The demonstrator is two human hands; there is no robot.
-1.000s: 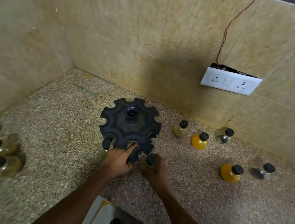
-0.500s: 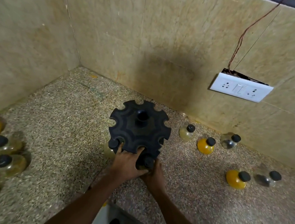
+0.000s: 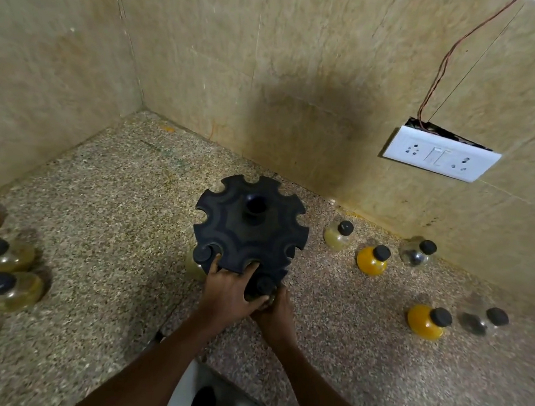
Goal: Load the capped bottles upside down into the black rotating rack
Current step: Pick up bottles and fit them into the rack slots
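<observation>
The black rotating rack [image 3: 251,227] stands on the speckled counter near the back wall. My left hand [image 3: 229,291] grips its near rim, with fingers hooked into two slots. My right hand [image 3: 277,313] holds a capped bottle [image 3: 263,286] at the rack's nearest slot; only its black cap shows, and the body is hidden by both hands. Another bottle [image 3: 203,254] sits in the near-left slot, its black cap level with the rack's top and its pale body hanging below.
Several capped bottles stand right of the rack: a pale one [image 3: 337,236], two orange ones [image 3: 372,260] [image 3: 427,320] and two clear ones [image 3: 417,253] [image 3: 482,320]. Several more bottles [image 3: 9,287] cluster at the left edge. A wall socket [image 3: 438,154] is at the upper right.
My right hand has brought its bottle from just in front of the rack up against the nearest slot. My left hand has stayed on the rim. The view has shifted slightly.
</observation>
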